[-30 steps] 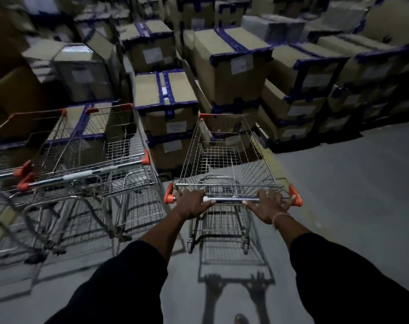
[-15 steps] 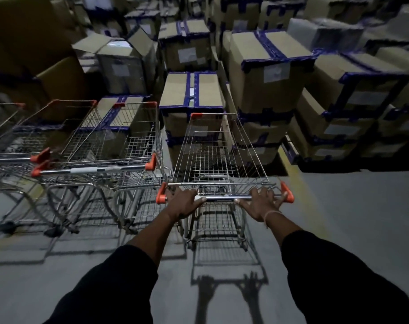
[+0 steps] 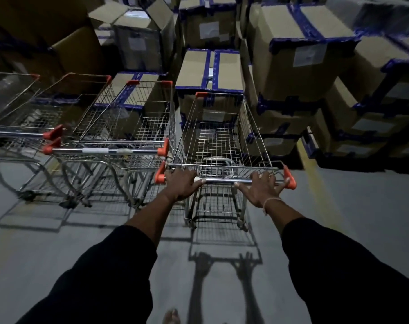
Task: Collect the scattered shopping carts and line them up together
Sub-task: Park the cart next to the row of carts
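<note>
A wire shopping cart (image 3: pixel 222 136) with orange corner caps stands straight ahead of me, its nose almost against the boxes. My left hand (image 3: pixel 181 184) grips the left end of its chrome handle bar (image 3: pixel 222 181). My right hand (image 3: pixel 260 188) rests on the right end with its fingers spread over the bar. Close on the left stands a second cart (image 3: pixel 128 127), its orange handle cap nearly touching mine. Further left, other carts (image 3: pixel 23 120) stand side by side in the same row.
Stacked cardboard boxes (image 3: pixel 299 54) with blue tape fill the space ahead and to the right. A yellow line (image 3: pixel 315 174) runs across the grey floor at the right. My foot (image 3: pixel 172 316) shows at the bottom edge.
The cart I hold has rolled forward and left, closing up beside the parked row. More of the row at left has come into view. Both hands stay on the handle.
</note>
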`<action>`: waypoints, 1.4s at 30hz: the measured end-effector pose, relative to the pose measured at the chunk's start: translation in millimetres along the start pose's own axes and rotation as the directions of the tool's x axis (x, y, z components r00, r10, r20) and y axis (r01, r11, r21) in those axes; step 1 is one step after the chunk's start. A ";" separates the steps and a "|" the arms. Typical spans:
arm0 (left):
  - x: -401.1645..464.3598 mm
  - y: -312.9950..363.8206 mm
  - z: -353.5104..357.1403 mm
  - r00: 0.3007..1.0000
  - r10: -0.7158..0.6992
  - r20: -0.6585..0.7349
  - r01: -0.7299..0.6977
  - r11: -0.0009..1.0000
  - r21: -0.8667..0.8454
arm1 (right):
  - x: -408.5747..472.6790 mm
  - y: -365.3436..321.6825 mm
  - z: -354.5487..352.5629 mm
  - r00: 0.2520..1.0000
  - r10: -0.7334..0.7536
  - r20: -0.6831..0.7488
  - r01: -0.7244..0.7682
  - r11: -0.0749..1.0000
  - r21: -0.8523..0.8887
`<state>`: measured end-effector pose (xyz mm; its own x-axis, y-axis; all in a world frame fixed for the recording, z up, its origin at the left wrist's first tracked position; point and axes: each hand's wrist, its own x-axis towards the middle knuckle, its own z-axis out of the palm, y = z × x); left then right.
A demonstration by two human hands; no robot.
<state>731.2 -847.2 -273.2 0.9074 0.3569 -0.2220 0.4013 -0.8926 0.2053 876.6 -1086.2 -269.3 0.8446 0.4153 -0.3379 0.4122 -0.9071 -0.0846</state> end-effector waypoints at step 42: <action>-582.5 -269.7 87.1 0.772 -0.552 -0.315 0.441 0.822 -0.360 | -352.3 -360.7 128.5 0.629 -0.778 -0.006 0.778 0.629 0.003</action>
<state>83.6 -838.3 -282.3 0.5179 0.8553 0.0157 0.7751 -0.4769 0.4144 386.5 -914.0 -240.1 0.2126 0.9669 -0.1411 0.9148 -0.2477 -0.3190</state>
